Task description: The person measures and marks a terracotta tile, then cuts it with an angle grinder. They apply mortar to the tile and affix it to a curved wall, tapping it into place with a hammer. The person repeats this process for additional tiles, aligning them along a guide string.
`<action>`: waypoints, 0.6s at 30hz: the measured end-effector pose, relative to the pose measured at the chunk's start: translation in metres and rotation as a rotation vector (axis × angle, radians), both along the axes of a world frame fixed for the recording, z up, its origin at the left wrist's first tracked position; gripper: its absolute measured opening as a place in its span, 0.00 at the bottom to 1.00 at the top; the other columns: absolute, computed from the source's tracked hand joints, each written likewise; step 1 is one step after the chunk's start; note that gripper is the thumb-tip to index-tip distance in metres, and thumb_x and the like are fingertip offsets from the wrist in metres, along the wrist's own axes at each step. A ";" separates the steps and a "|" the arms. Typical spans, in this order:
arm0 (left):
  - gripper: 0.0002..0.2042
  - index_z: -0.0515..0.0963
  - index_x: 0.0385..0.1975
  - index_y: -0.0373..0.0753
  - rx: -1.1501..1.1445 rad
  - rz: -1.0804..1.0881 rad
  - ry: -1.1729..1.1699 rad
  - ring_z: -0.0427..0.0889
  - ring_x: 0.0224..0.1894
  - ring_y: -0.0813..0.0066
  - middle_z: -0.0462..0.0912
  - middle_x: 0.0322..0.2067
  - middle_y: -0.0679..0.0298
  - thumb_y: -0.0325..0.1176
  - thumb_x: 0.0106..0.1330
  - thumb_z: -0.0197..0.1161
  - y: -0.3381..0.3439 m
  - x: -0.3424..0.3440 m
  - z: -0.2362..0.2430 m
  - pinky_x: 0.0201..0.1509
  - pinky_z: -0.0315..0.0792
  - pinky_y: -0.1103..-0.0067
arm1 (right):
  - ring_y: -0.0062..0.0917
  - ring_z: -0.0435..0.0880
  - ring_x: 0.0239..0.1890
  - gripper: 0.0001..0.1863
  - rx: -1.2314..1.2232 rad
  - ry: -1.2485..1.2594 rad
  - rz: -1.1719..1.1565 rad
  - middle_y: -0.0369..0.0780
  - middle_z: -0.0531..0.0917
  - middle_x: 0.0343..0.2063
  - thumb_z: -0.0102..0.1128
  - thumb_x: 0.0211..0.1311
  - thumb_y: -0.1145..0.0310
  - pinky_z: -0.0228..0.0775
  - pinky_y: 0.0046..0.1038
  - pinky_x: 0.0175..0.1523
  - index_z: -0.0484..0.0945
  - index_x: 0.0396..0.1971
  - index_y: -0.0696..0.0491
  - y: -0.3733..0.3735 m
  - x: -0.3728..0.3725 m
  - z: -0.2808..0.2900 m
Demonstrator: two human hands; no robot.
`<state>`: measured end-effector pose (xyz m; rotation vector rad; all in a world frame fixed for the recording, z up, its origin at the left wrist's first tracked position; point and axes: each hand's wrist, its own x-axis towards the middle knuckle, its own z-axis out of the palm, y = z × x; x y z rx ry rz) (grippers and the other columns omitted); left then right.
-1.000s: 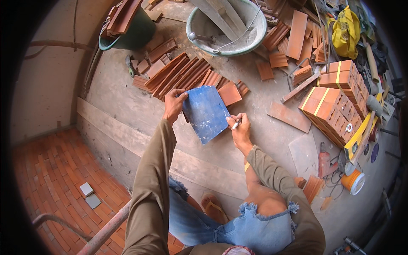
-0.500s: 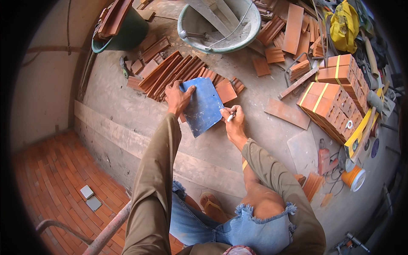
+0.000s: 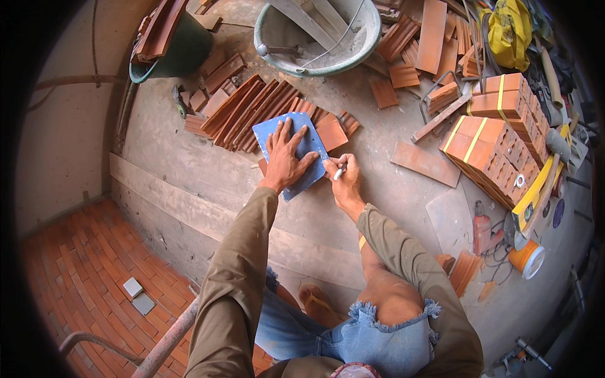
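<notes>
A blue flat plate [image 3: 313, 172], scuffed with pale specks, lies tilted in front of me beside a row of stacked clay tiles. My left hand [image 3: 287, 154] rests flat on it, fingers spread toward the far edge. At the plate's right edge is my right hand [image 3: 345, 183], closed around a white marker [image 3: 339, 172]; its fingertips meet the edge. What lies beneath the plate is mostly hidden. The stacked clay tiles [image 3: 249, 113] stand just beyond, with a loose reddish tile piece [image 3: 331, 133] at the plate's far right corner.
A mortar basin [image 3: 261, 38] holds boards and a trowel-like tool. Strapped hollow bricks [image 3: 482, 145], a yellow level [image 3: 535, 195] and a red power tool [image 3: 482, 230] are at right. A green bucket [image 3: 189, 50] stands far left. Nearer left, a metal rail [image 3: 167, 343] crosses above brick-patterned flooring.
My left hand has shifted from gripping the plate's far left edge to lying flat across its face. The plate has moved slightly left. My right hand keeps the marker at the edge.
</notes>
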<state>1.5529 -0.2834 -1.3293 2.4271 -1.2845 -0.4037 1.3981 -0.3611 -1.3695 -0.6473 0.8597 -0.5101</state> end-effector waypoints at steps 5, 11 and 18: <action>0.36 0.71 0.67 0.50 -0.004 0.000 0.011 0.48 0.76 0.46 0.55 0.73 0.48 0.57 0.59 0.69 0.001 -0.002 -0.005 0.76 0.40 0.49 | 0.21 0.80 0.38 0.16 -0.018 0.026 0.024 0.44 0.80 0.40 0.65 0.63 0.76 0.80 0.27 0.44 0.62 0.39 0.55 -0.001 -0.002 0.001; 0.36 0.70 0.68 0.51 -0.013 0.012 0.040 0.46 0.77 0.46 0.53 0.74 0.48 0.56 0.61 0.68 0.003 -0.003 -0.006 0.77 0.37 0.50 | 0.22 0.79 0.39 0.17 -0.005 0.012 0.040 0.41 0.80 0.40 0.64 0.64 0.78 0.78 0.32 0.46 0.61 0.39 0.50 -0.002 -0.001 0.003; 0.35 0.70 0.68 0.50 -0.012 0.018 0.070 0.44 0.78 0.48 0.53 0.74 0.50 0.56 0.61 0.67 0.004 -0.003 -0.006 0.77 0.36 0.51 | 0.21 0.79 0.37 0.17 -0.016 0.002 0.052 0.42 0.79 0.38 0.64 0.63 0.78 0.81 0.32 0.46 0.61 0.38 0.52 -0.003 -0.003 0.003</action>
